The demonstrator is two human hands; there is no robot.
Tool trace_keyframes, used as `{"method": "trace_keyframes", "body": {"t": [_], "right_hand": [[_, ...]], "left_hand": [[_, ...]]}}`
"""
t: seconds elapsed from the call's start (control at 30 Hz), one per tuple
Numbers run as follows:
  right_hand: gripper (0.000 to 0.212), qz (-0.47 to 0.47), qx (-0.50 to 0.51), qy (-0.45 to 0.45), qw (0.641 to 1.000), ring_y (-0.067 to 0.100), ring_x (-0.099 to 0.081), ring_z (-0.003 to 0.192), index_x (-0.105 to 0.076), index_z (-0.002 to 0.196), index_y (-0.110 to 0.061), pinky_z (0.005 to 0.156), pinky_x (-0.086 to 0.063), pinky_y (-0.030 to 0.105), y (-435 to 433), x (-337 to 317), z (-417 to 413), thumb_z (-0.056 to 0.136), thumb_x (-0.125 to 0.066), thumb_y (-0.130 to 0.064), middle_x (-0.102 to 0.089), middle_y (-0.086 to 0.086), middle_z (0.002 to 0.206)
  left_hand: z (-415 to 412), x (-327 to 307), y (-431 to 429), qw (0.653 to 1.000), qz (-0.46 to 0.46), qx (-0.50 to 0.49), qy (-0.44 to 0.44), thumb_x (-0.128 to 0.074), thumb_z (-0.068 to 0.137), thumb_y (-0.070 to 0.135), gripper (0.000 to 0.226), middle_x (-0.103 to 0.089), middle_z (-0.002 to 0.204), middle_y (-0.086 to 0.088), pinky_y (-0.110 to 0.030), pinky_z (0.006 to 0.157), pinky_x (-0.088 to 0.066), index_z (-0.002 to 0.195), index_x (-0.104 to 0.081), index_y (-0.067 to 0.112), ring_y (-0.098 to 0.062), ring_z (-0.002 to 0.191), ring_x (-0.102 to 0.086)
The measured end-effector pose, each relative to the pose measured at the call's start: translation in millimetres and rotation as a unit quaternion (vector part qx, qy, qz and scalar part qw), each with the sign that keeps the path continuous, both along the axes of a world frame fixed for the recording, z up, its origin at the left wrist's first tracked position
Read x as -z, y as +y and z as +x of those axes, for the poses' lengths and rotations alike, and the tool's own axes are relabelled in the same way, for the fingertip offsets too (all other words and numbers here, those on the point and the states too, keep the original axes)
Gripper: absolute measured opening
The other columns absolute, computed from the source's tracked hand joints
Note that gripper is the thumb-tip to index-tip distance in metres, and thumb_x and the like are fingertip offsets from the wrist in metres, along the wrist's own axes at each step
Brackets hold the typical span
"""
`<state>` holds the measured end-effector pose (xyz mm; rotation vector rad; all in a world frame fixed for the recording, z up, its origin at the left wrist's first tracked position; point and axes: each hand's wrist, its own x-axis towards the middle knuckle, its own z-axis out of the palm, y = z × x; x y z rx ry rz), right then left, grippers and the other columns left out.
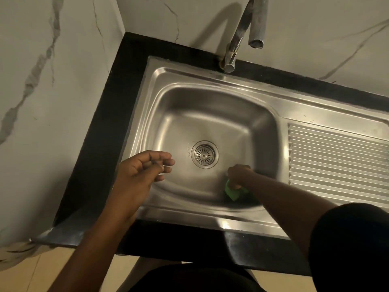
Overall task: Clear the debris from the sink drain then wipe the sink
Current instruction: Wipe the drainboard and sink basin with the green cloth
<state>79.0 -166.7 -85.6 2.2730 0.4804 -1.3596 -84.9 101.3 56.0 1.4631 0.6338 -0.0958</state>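
Marble-veined wall panels (42, 81) fill the upper left and top of the frame, and a black countertop (101, 144) runs diagonally beneath them. One stainless steel sink (210, 80) is set into it, with a single basin at centre frame and one ribbed drainboard (336, 157) at the right. One chrome faucet (237, 39) rises from the sink's back edge at upper centre, its spout end hanging over the basin.

One round drain strainer (204, 154) sits in the basin floor, just below the middle of the frame. Two bare hands reach in from the bottom edge. The left hand (145, 167) hovers over the basin's lower left rim, left of the drain, fingers loosely curled and relaxed with the thumb near the fingertips. The right hand (240, 175) is down in the basin, lower right of the drain, fingers curled around one green sponge (230, 189) and pressing it against the basin's near wall.
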Motion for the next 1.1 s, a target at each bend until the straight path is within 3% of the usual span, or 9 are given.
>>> {"method": "trace_keyframes", "body": {"t": [0.1,0.23,0.4,0.53,0.7,0.8,0.87,0.97,1.1], "right_hand": [[0.045,0.036,0.092,0.032,0.995,0.029,-0.064,0.122,-0.064,0.133,-0.006,0.092,-0.055,0.035,0.2,8.7,-12.5,0.092,-0.068,-0.023,-0.065,0.013,0.135],[0.038,0.072,0.186,0.020,0.980,0.027,-0.068,0.100,-0.068,0.123,-0.004,0.082,-0.056,0.034,5.2,17.0,-23.8,0.091,-0.070,-0.025,-0.070,0.012,0.122],[0.023,0.126,0.301,-0.082,0.942,0.019,-0.061,0.065,-0.068,0.099,-0.007,0.063,-0.051,0.028,2.8,29.1,-35.3,0.090,-0.065,-0.027,-0.068,0.009,0.090],[0.022,0.208,0.321,-0.170,0.908,0.034,-0.072,0.097,-0.072,0.105,-0.006,0.082,-0.059,0.036,10.0,26.6,-18.8,0.088,-0.066,-0.018,-0.073,0.018,0.108],[0.016,0.302,0.353,-0.261,0.846,0.037,-0.070,0.104,-0.068,0.105,-0.007,0.090,-0.057,0.043,32.6,21.1,47.6,0.091,-0.060,-0.008,-0.073,0.020,0.109],[0.026,0.309,0.414,-0.316,0.796,0.036,-0.066,0.116,-0.066,0.119,-0.009,0.096,-0.055,0.040,44.2,26.2,85.6,0.100,-0.053,-0.020,-0.070,0.019,0.122],[0.037,0.308,0.456,-0.305,0.777,0.035,-0.064,0.121,-0.060,0.131,-0.013,0.102,-0.053,0.041,51.4,34.4,97.7,0.101,-0.053,-0.035,-0.066,0.016,0.131],[0.059,0.299,0.396,-0.260,0.828,0.036,-0.057,0.126,-0.052,0.138,-0.022,0.107,-0.049,0.039,60.9,41.8,93.2,0.087,-0.072,-0.042,-0.055,0.012,0.137],[0.052,0.333,0.255,-0.229,0.879,0.038,-0.057,0.126,-0.056,0.138,-0.021,0.104,-0.047,0.034,73.5,42.8,89.7,0.089,-0.072,-0.027,-0.054,0.015,0.138]], "left_hand": [[2.4,-0.4,1.7,1.000,-0.004,-0.002,-0.004,-0.057,0.100,-0.004,0.033,-0.083,0.102,-0.005,-0.042,0.092,-0.061,0.107,-0.080,0.018,-0.023,0.098,-0.079],[5.7,-0.7,4.6,1.000,-0.001,0.002,-0.009,-0.057,0.099,-0.004,0.034,-0.084,0.101,-0.005,-0.040,0.089,-0.060,0.106,-0.081,0.019,-0.024,0.098,-0.079],[9.1,4.0,9.2,1.000,0.000,-0.001,-0.007,-0.058,0.100,-0.003,0.031,-0.084,0.100,-0.005,-0.039,0.088,-0.060,0.107,-0.080,0.017,-0.022,0.096,-0.080],[8.1,8.8,7.8,1.000,-0.007,-0.006,-0.002,-0.057,0.100,-0.004,0.030,-0.084,0.100,-0.006,-0.042,0.089,-0.060,0.107,-0.079,0.014,-0.026,0.097,-0.079],[-0.3,17.6,10.5,1.000,-0.003,-0.005,-0.001,-0.056,0.100,-0.006,0.032,-0.084,0.101,-0.007,-0.037,0.088,-0.061,0.108,-0.079,0.014,-0.026,0.098,-0.079],[-10.6,21.5,15.2,1.000,-0.003,-0.009,-0.004,-0.057,0.100,-0.006,0.033,-0.084,0.102,-0.007,-0.026,0.082,-0.063,0.108,-0.080,0.017,-0.023,0.098,-0.080],[-17.4,25.2,17.7,1.000,-0.007,-0.016,0.001,-0.057,0.100,-0.005,0.034,-0.084,0.103,-0.007,-0.024,0.082,-0.063,0.107,-0.080,0.018,-0.023,0.099,-0.080],[-22.9,27.2,21.5,1.000,-0.004,-0.013,0.009,-0.057,0.101,-0.004,0.034,-0.084,0.103,-0.005,-0.022,0.079,-0.062,0.108,-0.080,0.019,-0.023,0.099,-0.080],[-19.8,23.6,22.2,1.000,-0.007,-0.016,0.011,-0.059,0.100,-0.003,0.037,-0.084,0.103,-0.005,-0.024,0.081,-0.063,0.103,-0.082,0.025,-0.021,0.100,-0.080]]}}
